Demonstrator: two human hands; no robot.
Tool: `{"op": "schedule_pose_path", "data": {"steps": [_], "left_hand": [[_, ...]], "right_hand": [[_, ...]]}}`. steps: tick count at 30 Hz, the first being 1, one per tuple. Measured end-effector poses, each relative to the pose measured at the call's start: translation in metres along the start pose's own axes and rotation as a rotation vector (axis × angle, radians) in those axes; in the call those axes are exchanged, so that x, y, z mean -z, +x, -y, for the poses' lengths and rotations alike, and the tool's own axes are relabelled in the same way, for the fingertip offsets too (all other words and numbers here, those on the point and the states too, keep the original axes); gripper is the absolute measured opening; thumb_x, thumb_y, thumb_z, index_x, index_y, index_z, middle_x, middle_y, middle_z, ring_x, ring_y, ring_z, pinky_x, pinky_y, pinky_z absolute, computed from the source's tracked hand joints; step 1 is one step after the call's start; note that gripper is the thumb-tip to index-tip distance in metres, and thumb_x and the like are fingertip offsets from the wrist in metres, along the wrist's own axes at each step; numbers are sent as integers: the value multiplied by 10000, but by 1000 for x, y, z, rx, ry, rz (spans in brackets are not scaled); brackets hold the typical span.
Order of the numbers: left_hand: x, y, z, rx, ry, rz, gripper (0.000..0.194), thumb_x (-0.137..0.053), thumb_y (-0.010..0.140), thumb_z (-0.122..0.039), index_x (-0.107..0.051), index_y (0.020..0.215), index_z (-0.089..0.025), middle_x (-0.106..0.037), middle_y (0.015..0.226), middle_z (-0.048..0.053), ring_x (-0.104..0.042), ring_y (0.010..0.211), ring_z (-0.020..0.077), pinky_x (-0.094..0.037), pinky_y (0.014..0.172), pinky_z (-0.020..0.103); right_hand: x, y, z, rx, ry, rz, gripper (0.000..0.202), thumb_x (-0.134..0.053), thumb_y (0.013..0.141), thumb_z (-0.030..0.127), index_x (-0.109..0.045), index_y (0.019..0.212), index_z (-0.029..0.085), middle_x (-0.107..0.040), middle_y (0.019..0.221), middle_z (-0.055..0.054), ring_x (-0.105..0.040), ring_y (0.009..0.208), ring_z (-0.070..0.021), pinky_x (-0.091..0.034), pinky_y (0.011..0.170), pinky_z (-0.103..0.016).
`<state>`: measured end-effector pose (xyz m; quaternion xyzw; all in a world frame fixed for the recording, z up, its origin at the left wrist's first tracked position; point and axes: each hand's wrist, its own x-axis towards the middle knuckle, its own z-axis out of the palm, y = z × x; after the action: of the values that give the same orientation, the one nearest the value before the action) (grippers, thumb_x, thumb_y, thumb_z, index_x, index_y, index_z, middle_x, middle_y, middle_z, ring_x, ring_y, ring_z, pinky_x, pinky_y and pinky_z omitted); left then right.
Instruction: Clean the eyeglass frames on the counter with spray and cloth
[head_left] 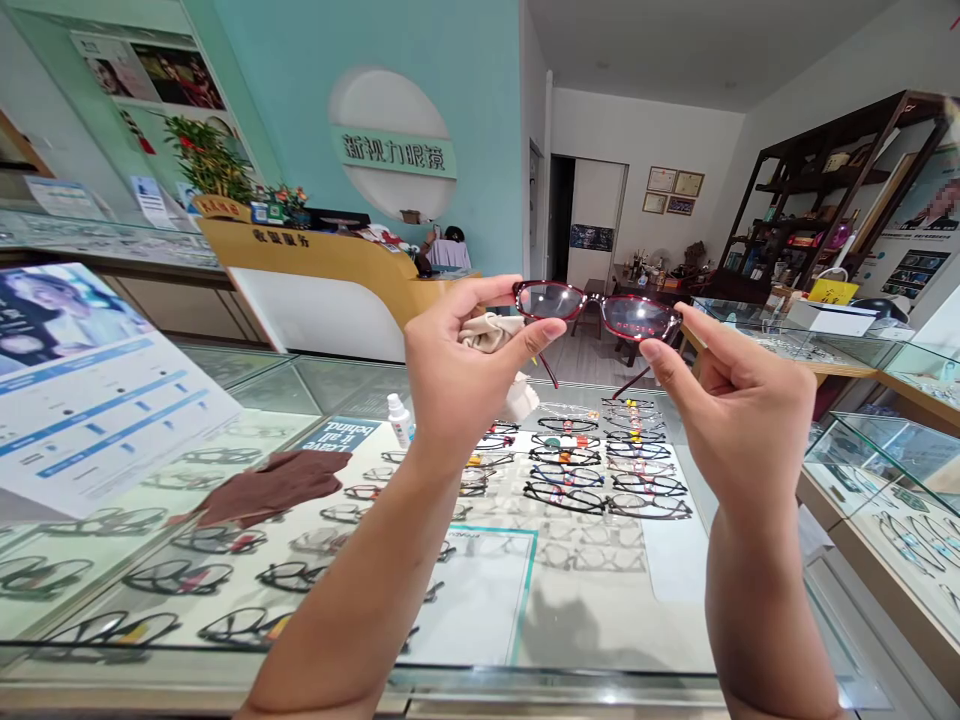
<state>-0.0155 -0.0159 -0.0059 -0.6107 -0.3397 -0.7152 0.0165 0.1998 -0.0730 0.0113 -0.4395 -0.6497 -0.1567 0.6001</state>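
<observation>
One pair of red-rimmed glasses (593,298) is held up above the glass surface (600,630), spanning the gap between the left hand (472,360), its thumb and fingers nearly closed on one end with a pale cloth (491,333) bunched inside, and the right hand (739,400), pinching the other end. The left forearm slants inward; the right rises almost upright.

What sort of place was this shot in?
Likely an optician's shop: rows of eyeglass frames at the glass display counter, a wall sign with 眼镜 (eyeglasses), and red-rimmed glasses held up.
</observation>
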Motion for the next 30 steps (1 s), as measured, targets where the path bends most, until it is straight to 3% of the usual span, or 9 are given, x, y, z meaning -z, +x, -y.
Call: {"op": "schedule_pose_path", "data": {"steps": [8, 12, 19, 30], "left_hand": [[8, 15, 16, -12, -176, 78, 447, -958, 721, -512, -819, 1061, -257, -809, 1031, 64, -745, 890, 223, -612, 713, 325], [13, 23, 25, -14, -231, 95, 412, -992, 676, -459, -847, 1026, -297, -817, 971, 46, -675, 730, 188, -542, 583, 320], [8, 20, 17, -60, -283, 40, 342, -975, 710, -407, -867, 1022, -318, -818, 928, 37, -490, 584, 124, -408, 509, 316], [5, 7, 3, -162, -124, 6, 324, -880, 830, -522, -810, 1103, -363, -760, 927, 34, -668, 767, 224, -452, 579, 405]], "right_hand": [[-1, 0, 6, -11, -60, -22, 384, -737, 939, 435, -821, 1223, 191, -383, 563, 77, -311, 544, -100, -348, 568, -276], [-1, 0, 7, -28, -61, -2, 376, -746, 930, 407, -819, 1232, 195, -381, 567, 79, -299, 551, -100, -344, 575, -277], [-2, 3, 1, -87, 41, 28, 403, -744, 925, 417, -802, 1267, 212, -384, 589, 71, -313, 573, -111, -354, 577, -288], [3, 13, -13, -227, 243, 157, 434, -764, 898, 391, -789, 1301, 229, -353, 584, 76, -286, 567, -108, -315, 546, -287]]}}
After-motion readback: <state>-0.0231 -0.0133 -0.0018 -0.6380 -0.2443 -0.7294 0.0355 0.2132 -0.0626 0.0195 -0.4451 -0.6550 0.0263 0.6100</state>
